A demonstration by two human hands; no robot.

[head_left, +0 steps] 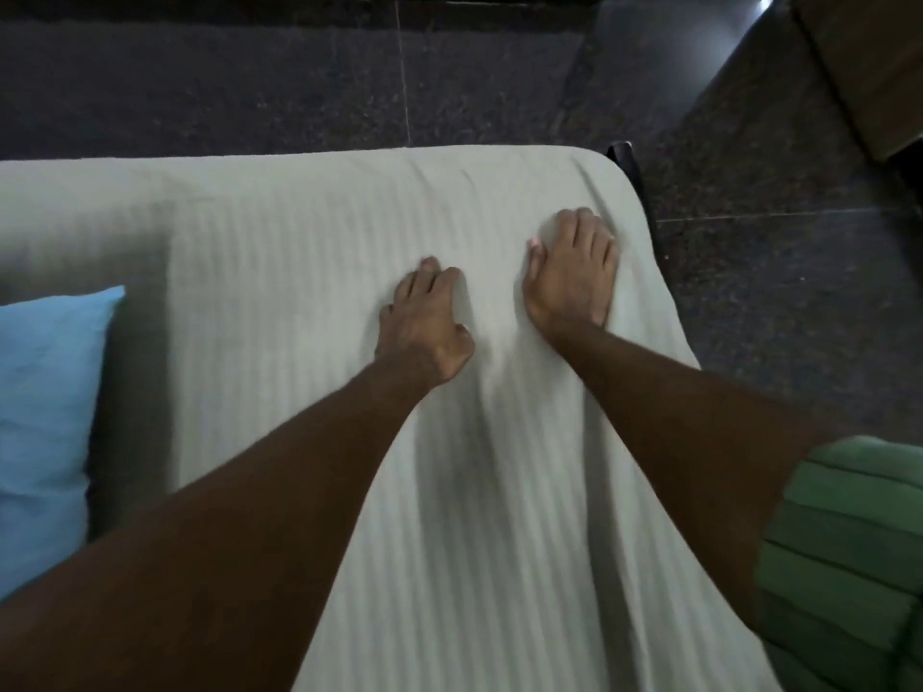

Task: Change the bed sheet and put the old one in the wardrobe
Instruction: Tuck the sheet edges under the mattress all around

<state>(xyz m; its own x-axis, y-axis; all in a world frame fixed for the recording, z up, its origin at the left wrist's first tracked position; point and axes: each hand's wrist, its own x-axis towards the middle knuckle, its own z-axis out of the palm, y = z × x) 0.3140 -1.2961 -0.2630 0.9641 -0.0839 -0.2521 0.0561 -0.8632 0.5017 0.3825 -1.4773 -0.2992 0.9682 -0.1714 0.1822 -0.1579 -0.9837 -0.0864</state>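
Note:
A pale, faintly striped bed sheet (299,252) covers the mattress across the middle of the head view. My left hand (424,322) rests palm down on the sheet near its far right corner, with the fingers bent against the cloth. My right hand (574,272) lies flat on the sheet beside it, closer to the rounded corner, fingers straight and pressing. The fabric wrinkles slightly around both hands. Neither hand holds anything.
A light blue pillow (45,417) lies on the bed at the left edge. Dark speckled floor tiles (299,82) run beyond the bed and to its right. A brown piece of furniture (869,62) stands at the top right. A dark bed-frame corner (622,154) shows past the mattress.

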